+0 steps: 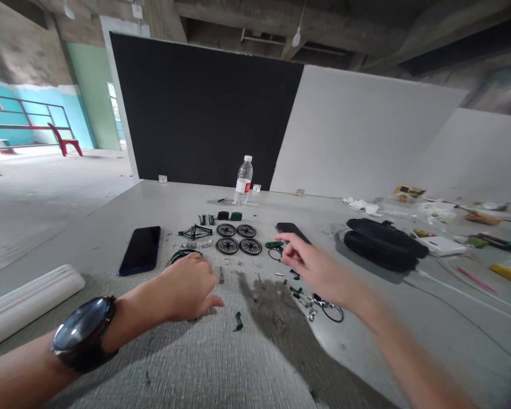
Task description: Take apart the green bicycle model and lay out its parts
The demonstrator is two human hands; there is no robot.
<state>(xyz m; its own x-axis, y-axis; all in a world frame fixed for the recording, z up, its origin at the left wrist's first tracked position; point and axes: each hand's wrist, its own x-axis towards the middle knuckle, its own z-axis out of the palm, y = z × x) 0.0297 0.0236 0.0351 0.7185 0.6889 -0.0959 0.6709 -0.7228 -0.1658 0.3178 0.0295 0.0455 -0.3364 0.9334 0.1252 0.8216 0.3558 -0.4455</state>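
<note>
Small model-bicycle parts lie spread on a grey surface: several black spoked wheels (238,238), a dark green frame (195,232), a green curved piece (183,254) and loose tiny parts (300,295). My left hand (187,289), with a black watch (83,332) on the wrist, rests knuckles-up with fingers curled under, just below the green curved piece; what it holds, if anything, is hidden. My right hand (313,264) hovers right of the wheels, fingers loosely spread toward a green part (274,245), holding nothing.
A dark blue phone (141,250) lies at the left and a black phone (292,230) sits behind my right hand. A water bottle (243,180) stands at the back. At the right are a black pouch (381,243), a white cable and clutter. A white moulding (25,301) lies at the near left.
</note>
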